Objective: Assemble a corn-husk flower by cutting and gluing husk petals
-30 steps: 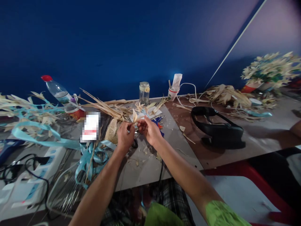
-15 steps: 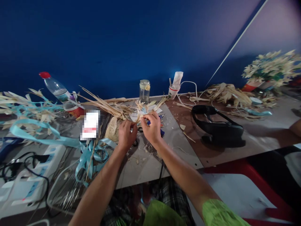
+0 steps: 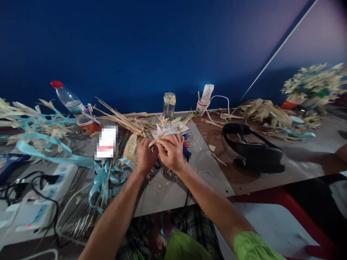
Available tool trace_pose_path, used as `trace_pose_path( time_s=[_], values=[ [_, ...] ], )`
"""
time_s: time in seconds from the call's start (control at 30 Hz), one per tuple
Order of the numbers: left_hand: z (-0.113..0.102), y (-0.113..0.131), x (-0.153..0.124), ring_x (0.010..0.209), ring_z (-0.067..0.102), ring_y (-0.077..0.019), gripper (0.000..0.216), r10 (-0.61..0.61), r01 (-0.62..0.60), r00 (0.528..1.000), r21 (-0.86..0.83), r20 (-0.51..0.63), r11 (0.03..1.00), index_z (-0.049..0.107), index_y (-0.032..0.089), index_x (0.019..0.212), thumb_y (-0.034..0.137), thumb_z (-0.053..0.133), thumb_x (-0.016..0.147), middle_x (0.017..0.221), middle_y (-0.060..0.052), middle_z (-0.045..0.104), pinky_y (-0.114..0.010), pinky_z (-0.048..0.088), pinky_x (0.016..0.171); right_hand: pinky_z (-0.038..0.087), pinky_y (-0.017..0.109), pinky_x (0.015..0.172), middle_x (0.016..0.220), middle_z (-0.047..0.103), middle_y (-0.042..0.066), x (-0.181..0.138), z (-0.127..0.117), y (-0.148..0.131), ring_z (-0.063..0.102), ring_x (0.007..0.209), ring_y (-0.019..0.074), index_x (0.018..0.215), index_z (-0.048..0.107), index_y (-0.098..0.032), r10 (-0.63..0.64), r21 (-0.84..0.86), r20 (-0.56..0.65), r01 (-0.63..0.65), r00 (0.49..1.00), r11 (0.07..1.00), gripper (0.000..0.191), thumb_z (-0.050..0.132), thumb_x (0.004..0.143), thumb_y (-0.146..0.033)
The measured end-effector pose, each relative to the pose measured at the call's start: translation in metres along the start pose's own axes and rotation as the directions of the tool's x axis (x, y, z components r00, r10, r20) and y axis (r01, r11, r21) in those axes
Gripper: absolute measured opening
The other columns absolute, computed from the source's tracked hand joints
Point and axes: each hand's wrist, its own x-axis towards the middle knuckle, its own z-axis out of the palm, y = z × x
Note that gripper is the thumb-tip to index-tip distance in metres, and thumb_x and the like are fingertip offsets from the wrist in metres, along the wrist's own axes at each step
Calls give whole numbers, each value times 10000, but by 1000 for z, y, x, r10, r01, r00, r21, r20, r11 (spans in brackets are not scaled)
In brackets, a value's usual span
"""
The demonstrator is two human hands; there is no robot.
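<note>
My left hand [image 3: 146,156] and my right hand [image 3: 172,152] meet over the middle of the table, fingers closed. A pale strip of dried husk [image 3: 154,142] is pinched between them, its tip standing up above the fingers. Just beyond lie a small cluster of pale husk petals [image 3: 164,120] and white paper [image 3: 184,128]. A blue tool with an orange part [image 3: 186,151] shows partly behind my right hand. Left of my left hand rests a broad piece of dried husk [image 3: 131,148]. My fingers hide part of the strip.
Light blue ribbon [image 3: 101,180], thin wires [image 3: 81,224] and a power strip [image 3: 54,195] lie left. A red-capped bottle [image 3: 69,100] leans there. A clear jar [image 3: 169,106] and cup [image 3: 202,107] stand by the wall. A black strapped headset [image 3: 257,155] lies right, near another person's arm [image 3: 342,151].
My hands have drawn together, and my right hand has turned with its fingers curled toward the left. The husk strip now shows between them. The whole view has shifted slightly.
</note>
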Motion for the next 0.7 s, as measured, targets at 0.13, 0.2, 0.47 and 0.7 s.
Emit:
trace_pose_path(
  time_s=[0.13,0.2,0.47,0.7],
  values=[
    [0,4,0,610,482,-127,58,-41,42,999,-75,15,996,536,180,705,184,513,757,638,-1,521,-261,379,594,369,384,856,1002,558,96,2,-3,3,501,965,221,1100,567,-194,116,113,-69,-107,991,988,300,514,810,-249],
    [1,5,0,614,492,-121,70,-62,64,998,-107,18,992,550,177,734,214,511,779,652,-2,539,-255,390,595,394,375,838,967,553,94,4,-3,6,511,944,212,1057,578,-186,164,179,-81,-147,983,973,260,499,813,-233],
    [-1,9,0,609,494,-118,70,-98,102,994,-132,37,986,556,182,721,210,518,773,647,0,543,-237,386,552,426,334,798,870,535,62,7,3,8,518,871,185,848,615,-191,238,261,-10,-227,971,938,100,560,787,-248],
    [-1,8,0,601,489,-116,93,-62,66,997,-110,37,992,551,174,716,231,521,783,646,0,540,-246,385,568,419,270,702,791,537,30,11,3,7,501,759,145,728,539,-184,315,338,48,-312,948,888,51,555,769,-208]
  ],
)
